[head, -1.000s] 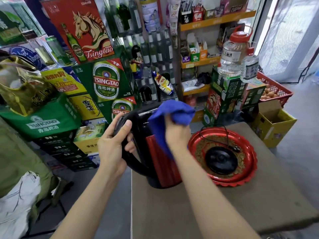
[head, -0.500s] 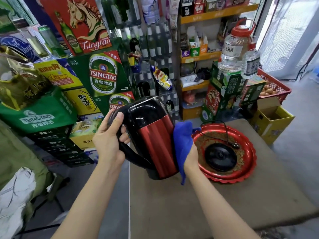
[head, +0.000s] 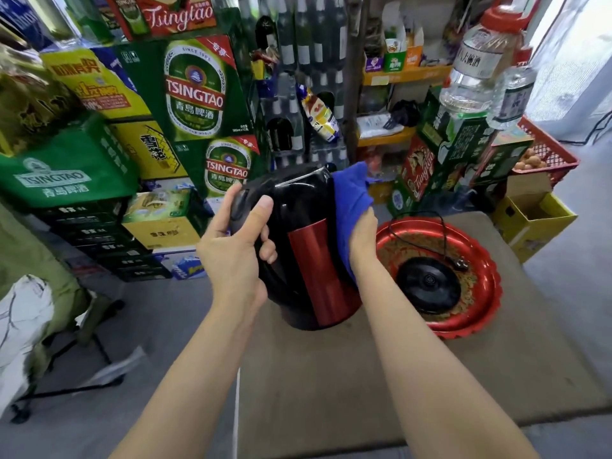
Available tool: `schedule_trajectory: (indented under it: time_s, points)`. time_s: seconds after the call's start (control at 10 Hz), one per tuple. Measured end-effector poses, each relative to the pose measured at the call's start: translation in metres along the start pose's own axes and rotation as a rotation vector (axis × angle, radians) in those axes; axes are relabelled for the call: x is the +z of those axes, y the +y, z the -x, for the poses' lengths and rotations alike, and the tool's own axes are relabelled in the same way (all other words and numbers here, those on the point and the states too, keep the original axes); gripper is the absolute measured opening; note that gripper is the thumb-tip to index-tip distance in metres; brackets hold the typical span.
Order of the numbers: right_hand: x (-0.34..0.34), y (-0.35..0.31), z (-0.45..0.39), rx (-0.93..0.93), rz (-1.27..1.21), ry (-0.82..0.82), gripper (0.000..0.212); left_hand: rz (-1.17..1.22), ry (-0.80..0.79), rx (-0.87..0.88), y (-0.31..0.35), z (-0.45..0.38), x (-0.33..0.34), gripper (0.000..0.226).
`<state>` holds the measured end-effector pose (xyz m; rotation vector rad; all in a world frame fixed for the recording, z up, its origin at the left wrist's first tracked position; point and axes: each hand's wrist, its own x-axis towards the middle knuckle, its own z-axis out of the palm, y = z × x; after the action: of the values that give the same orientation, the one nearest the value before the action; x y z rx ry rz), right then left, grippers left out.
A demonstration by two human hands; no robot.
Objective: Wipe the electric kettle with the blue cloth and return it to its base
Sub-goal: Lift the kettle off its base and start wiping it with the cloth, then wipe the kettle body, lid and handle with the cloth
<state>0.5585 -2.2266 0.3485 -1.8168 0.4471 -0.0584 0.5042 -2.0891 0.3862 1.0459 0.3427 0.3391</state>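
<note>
Beer boxes (head: 195, 91) crowd 11 o'clock, base (head: 429, 286) sits free in its tray (head: 486, 313) at 3, left hand (head: 231, 250) gripping the kettle (head: 308, 246) handle, right hand (head: 362, 240) clutching the cloth (head: 351, 200), now slid higher up the kettle's side.

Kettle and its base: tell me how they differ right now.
The kettle is tall, red and black, gripped by the left hand and tilted; the base is a flat black disc lying in the red tray. The blue cloth presses against the kettle; nothing touches the base. Both share glossy black plastic.
</note>
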Motion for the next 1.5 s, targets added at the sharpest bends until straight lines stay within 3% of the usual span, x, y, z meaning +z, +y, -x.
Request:
schedule_trajectory:
  time_s: [0.1,0.2,0.3,0.4,0.5,0.6,0.7,0.8,0.9,1.0,1.2,1.3,1.5]
  points:
    - [0.02,0.063,0.038,0.035,-0.122,0.02,0.053,0.027,0.043,0.018,0.004,-0.01,0.004,0.041]
    - [0.05,0.098,0.07,0.01,-0.125,0.149,0.094,0.007,0.047,0.025,0.005,-0.019,0.007,0.045]
    - [0.052,0.061,0.076,-0.218,-0.075,0.296,0.073,-0.016,0.007,0.0,0.0,-0.018,0.007,0.047]
    - [0.031,0.004,0.024,-0.19,0.066,0.262,0.068,-0.004,-0.004,-0.006,-0.005,-0.011,0.006,0.046]
    - [0.006,0.01,-0.008,0.002,-0.088,0.025,0.039,0.012,-0.034,0.04,-0.005,-0.006,0.009,0.048]
    - [-0.004,0.046,-0.002,0.163,-0.21,-0.136,0.031,0.011,-0.038,0.112,-0.009,-0.01,0.013,0.051]
    - [0.004,0.082,0.01,0.332,-0.378,-0.092,0.038,-0.032,0.002,0.18,-0.033,-0.01,0.019,0.05]
    - [0.011,0.103,0.031,0.509,-0.611,-0.032,0.029,-0.111,0.087,0.232,-0.069,-0.011,0.017,0.052]
    - [0.003,0.132,0.055,0.436,-0.402,-0.12,0.012,-0.277,0.096,0.233,-0.107,-0.012,0.006,0.062]
    - [-0.021,0.156,0.065,0.444,-0.357,-0.098,0.034,-0.512,0.036,0.274,-0.141,0.004,-0.002,0.068]
    - [-0.063,0.18,0.087,0.433,-0.275,-0.12,0.032,-0.665,-0.226,0.295,-0.199,0.055,-0.012,0.077]
    - [-0.078,0.185,0.098,0.52,-0.356,-0.072,0.024,-0.672,-0.316,0.276,-0.212,0.073,-0.017,0.078]
    - [-0.085,0.197,0.119,0.83,-0.767,-0.264,0.023,-0.741,-0.413,0.2,-0.201,0.082,-0.053,0.093]
